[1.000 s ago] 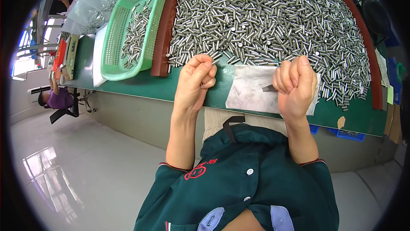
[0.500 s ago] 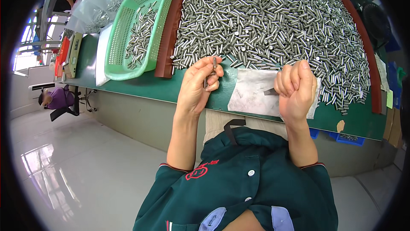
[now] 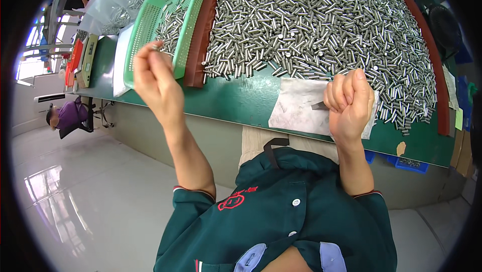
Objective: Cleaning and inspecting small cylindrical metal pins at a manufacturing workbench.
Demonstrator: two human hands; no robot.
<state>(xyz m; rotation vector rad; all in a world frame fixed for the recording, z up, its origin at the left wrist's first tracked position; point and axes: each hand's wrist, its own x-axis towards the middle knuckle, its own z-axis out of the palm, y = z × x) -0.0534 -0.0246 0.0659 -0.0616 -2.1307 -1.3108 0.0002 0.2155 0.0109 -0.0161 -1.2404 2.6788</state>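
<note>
My left hand (image 3: 159, 83) is over the near part of the green plastic basket (image 3: 190, 36), its fingers and thumb curled together. A bit of metal shows at the fingertips, seemingly the short metal pins it was holding; how many cannot be made out. Inside the basket lies a heap of metal pins (image 3: 173, 28). My right hand (image 3: 348, 102) is a closed fist above a stained white cloth (image 3: 296, 109). From that fist a flat grey blade-like piece (image 3: 318, 106) sticks out to the left; the rest is hidden in the palm.
A wide spread of shiny metal pins (image 3: 311, 26) covers the green table (image 3: 233, 96) between red-brown rails (image 3: 200, 58). Clear plastic bags (image 3: 113, 8) of pins sit behind the basket. A black fan (image 3: 444, 28) stands at right. Someone in purple (image 3: 70, 115) sits at far left.
My left hand has moved left, from the front edge of the pin spread to over the green basket. My right hand stays in place with the flat piece.
</note>
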